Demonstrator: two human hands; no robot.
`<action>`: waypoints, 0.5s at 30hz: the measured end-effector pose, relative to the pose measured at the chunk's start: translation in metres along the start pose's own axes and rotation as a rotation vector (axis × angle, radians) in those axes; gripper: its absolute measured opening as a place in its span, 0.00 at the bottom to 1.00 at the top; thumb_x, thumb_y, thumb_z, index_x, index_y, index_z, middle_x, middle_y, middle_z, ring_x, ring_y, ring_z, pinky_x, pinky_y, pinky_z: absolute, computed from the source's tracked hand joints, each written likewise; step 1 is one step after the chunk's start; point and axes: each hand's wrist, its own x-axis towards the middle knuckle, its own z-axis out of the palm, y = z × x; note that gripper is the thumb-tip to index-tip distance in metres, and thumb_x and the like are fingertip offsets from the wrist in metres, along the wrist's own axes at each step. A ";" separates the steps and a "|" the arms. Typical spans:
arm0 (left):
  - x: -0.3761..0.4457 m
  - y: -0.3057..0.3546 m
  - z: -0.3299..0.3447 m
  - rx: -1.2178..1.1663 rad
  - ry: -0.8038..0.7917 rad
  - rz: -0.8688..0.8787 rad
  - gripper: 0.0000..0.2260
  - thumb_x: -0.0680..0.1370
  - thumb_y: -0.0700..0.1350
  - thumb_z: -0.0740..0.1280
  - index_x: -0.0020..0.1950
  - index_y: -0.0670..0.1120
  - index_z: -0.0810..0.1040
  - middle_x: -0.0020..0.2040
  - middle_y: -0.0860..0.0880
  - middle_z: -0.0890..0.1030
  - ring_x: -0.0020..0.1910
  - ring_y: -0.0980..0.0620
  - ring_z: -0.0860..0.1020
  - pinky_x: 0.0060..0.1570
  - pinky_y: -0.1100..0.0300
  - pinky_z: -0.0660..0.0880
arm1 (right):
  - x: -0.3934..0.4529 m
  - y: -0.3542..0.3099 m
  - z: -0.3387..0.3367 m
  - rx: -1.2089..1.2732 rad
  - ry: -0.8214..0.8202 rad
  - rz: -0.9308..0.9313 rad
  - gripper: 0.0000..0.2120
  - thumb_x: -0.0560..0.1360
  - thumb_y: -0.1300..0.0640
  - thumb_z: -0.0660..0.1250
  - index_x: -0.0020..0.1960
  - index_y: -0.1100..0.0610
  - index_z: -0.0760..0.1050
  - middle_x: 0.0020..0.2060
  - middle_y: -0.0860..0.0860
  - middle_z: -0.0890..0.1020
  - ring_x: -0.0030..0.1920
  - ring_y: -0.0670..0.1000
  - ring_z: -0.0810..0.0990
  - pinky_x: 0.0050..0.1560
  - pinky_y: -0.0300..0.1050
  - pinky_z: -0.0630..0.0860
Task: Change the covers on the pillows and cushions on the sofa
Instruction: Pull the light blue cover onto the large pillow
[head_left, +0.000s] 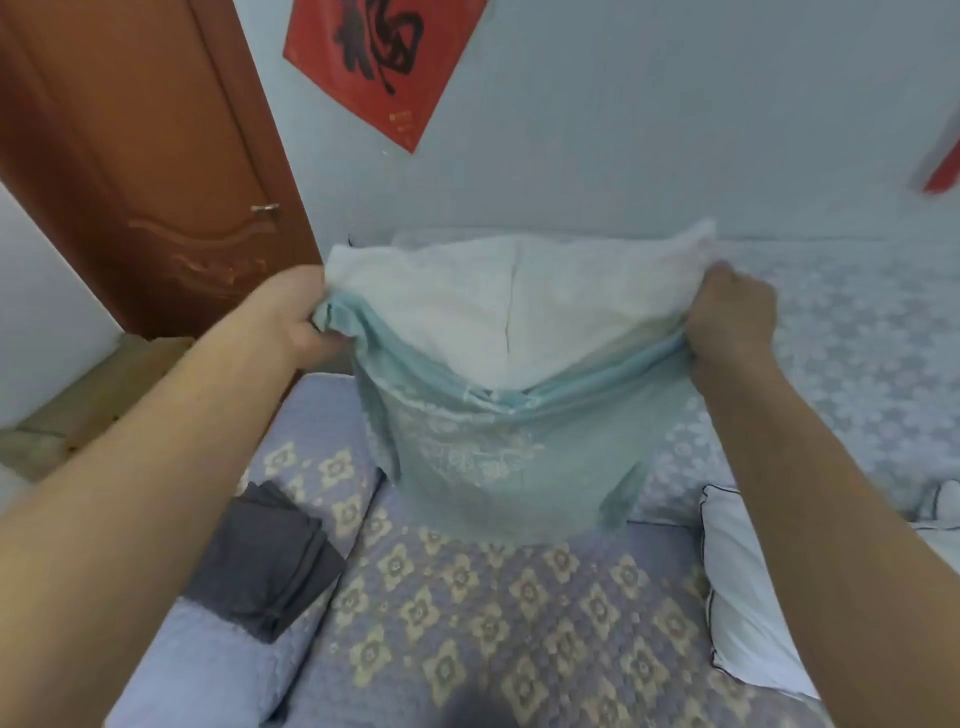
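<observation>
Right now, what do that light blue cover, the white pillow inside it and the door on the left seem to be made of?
Light blue cover: thin woven cloth with a paler lace-like pattern; it sags and bunches where each hand grips its opening.
White pillow: soft stuffed fabric, matte and creased; the filling can't be seen.
Door: reddish-brown wood or wood veneer, probably varnished, with carved relief and a slight sheen.

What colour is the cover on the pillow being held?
Pale blue-green cover with a faint white pattern, seen in the head view.
</observation>
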 end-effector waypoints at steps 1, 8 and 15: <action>-0.003 0.010 -0.004 0.015 -0.019 0.037 0.11 0.80 0.38 0.63 0.54 0.38 0.86 0.44 0.46 0.87 0.45 0.51 0.86 0.43 0.56 0.82 | 0.003 -0.013 -0.008 0.109 0.033 0.005 0.16 0.82 0.56 0.53 0.43 0.61 0.75 0.41 0.53 0.78 0.45 0.54 0.75 0.39 0.44 0.66; -0.001 0.012 -0.005 0.286 0.101 0.077 0.09 0.86 0.40 0.58 0.47 0.44 0.75 0.29 0.54 0.83 0.24 0.60 0.79 0.30 0.67 0.77 | -0.008 -0.002 0.041 0.005 -0.123 0.013 0.23 0.84 0.52 0.51 0.60 0.68 0.76 0.57 0.64 0.80 0.59 0.63 0.78 0.55 0.49 0.71; -0.066 0.023 0.016 0.866 -0.353 -0.005 0.08 0.75 0.44 0.74 0.49 0.41 0.85 0.49 0.42 0.85 0.42 0.52 0.84 0.38 0.59 0.80 | 0.008 0.014 0.011 0.242 -0.332 -0.035 0.13 0.81 0.57 0.61 0.43 0.63 0.79 0.39 0.49 0.84 0.39 0.45 0.79 0.43 0.43 0.76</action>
